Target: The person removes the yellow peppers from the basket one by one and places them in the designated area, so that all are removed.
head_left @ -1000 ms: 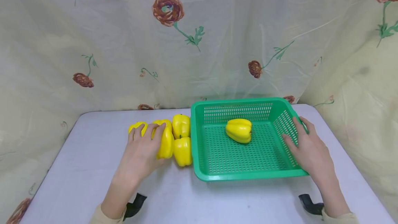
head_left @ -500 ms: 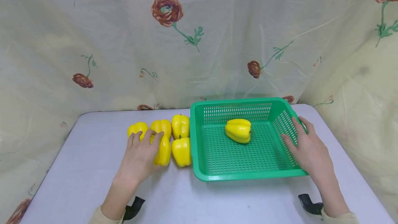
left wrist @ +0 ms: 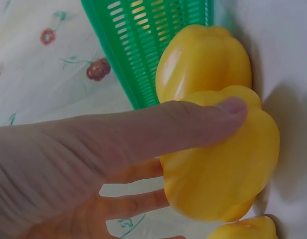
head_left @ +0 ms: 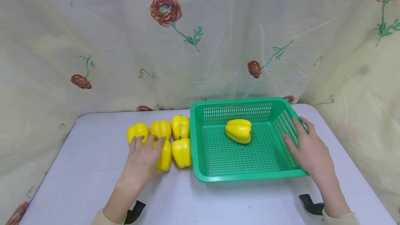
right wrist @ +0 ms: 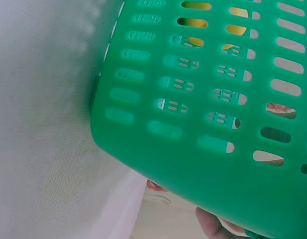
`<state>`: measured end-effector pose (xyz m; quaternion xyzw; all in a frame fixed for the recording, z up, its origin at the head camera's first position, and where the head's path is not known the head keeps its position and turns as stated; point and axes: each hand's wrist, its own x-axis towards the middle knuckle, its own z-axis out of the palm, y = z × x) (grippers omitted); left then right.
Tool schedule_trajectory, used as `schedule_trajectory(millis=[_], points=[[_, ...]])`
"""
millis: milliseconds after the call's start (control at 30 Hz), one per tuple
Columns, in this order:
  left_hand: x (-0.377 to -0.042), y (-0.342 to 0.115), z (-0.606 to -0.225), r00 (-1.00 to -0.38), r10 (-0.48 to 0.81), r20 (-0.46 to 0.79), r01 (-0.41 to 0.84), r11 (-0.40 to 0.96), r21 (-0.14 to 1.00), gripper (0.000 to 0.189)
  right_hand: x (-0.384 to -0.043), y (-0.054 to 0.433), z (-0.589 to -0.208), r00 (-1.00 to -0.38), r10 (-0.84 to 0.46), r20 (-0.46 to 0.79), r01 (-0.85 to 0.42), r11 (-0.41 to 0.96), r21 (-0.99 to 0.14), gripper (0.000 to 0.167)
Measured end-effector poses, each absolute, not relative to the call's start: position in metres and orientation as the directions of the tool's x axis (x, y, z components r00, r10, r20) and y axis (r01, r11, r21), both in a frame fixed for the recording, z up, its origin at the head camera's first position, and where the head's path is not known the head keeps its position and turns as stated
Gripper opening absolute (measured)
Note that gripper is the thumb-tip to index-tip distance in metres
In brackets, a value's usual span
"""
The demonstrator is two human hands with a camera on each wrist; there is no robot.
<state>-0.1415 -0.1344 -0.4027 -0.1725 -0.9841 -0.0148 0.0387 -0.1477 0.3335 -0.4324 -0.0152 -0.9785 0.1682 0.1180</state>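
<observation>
My left hand (head_left: 142, 160) holds a yellow bell pepper (head_left: 165, 157) on the table, left of the green basket. In the left wrist view its thumb lies across this bell pepper (left wrist: 233, 159), and the other fingers reach round the far side. Another bell pepper (head_left: 182, 152) stands between it and the basket. Over the right rim of the plastic basket (head_left: 250, 175), my right hand (head_left: 314, 155) grips with the thumb inside. Mostly the basket's slotted wall (right wrist: 193, 159) fills the right wrist view, with a fingertip (right wrist: 210, 224) at its edge. One bell pepper (head_left: 239, 131) lies inside the basket.
Behind the held one sit three more yellow bell peppers, at left (head_left: 138, 132), middle (head_left: 161, 129) and against the basket (head_left: 180, 127). A white cloth covers the table (head_left: 78, 169). A flowered sheet (head_left: 125, 44) hangs behind and at the sides.
My left hand has drawn its bell pepper toward the table's front edge, uncovering the bell peppers behind. My right hand and the basket stay in place.
</observation>
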Motion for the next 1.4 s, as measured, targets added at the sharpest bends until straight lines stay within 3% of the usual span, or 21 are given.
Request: schedule_trajectory(millis=[1067,1400], points=[[-0.141,-0.13,-0.416,-0.919,0.367,0.146,0.372,0.928,0.014,0.093,-0.149,0.334,-0.432,-0.975,0.077,0.209,0.003,0.943,-0.332,0.073],[-0.14,-0.13,-0.417,-0.929,0.353,0.107,0.357,0.934,0.015,0.097,-0.148,0.333,-0.431,-0.975,0.077,0.206,0.004,0.943,-0.333,0.073]])
